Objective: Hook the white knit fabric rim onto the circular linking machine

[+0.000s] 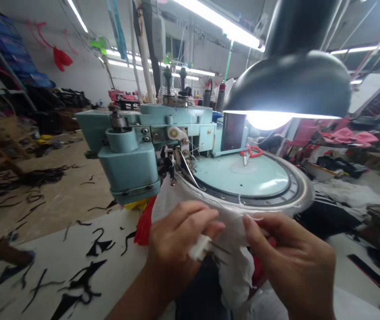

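My left hand [183, 240] is closed, its fingers curled around a small white-handled tool [200, 248] with thin dark tips. Motion blurs the tool, so its exact kind is unclear. My right hand [286, 258] pinches the edge of white fabric [206, 200] between thumb and forefinger, just below the rim of the sewing machine's round dial [236, 205]. The cloth hangs from this rim, running from the sewing head down between my hands. Red fabric [145, 224] shows behind the white at the left, and more red lies partly hidden under my right hand.
The pale green linking machine [130, 164] stands ahead, with red-handled scissors [252, 152] on its round plate. A dark lamp [290, 84] hangs low at the right. Black scraps [86, 275] lie on the white surface at left. Dark striped cloth [326, 213] sits right.
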The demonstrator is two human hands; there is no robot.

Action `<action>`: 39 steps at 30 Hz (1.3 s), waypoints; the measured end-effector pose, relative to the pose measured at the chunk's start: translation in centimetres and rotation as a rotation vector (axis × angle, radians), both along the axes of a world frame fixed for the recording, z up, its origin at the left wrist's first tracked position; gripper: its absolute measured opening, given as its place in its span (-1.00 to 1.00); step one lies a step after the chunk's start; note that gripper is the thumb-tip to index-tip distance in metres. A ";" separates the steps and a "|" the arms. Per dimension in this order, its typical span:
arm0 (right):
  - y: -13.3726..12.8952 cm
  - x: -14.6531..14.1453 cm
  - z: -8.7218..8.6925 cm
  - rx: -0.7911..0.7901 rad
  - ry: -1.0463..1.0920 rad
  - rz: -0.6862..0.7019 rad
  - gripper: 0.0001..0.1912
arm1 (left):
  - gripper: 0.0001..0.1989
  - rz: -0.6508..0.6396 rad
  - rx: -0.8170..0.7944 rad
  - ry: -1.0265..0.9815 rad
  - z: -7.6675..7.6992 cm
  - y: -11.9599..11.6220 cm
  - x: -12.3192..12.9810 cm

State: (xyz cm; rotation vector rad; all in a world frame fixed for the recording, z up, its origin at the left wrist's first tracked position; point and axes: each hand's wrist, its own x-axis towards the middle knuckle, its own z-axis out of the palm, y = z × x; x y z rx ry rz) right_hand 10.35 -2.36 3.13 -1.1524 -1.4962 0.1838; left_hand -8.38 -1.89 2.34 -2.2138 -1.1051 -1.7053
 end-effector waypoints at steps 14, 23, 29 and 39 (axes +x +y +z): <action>0.1 -0.1 -0.1 0.100 -0.014 -0.071 -0.90 | -0.84 0.068 0.250 0.542 3.7 1.6 0.5; -0.3 3.5 -2.8 -0.143 0.083 -0.086 -0.80 | -0.88 0.187 0.133 0.540 4.4 0.2 0.7; -0.6 3.7 -1.7 -0.116 0.059 0.171 -0.88 | -0.58 -0.324 -0.645 -0.316 -0.7 -2.0 1.7; 0.1 1.5 -0.6 0.148 -0.098 -0.051 -0.87 | -0.34 -0.518 -1.059 -0.708 -2.3 2.8 4.4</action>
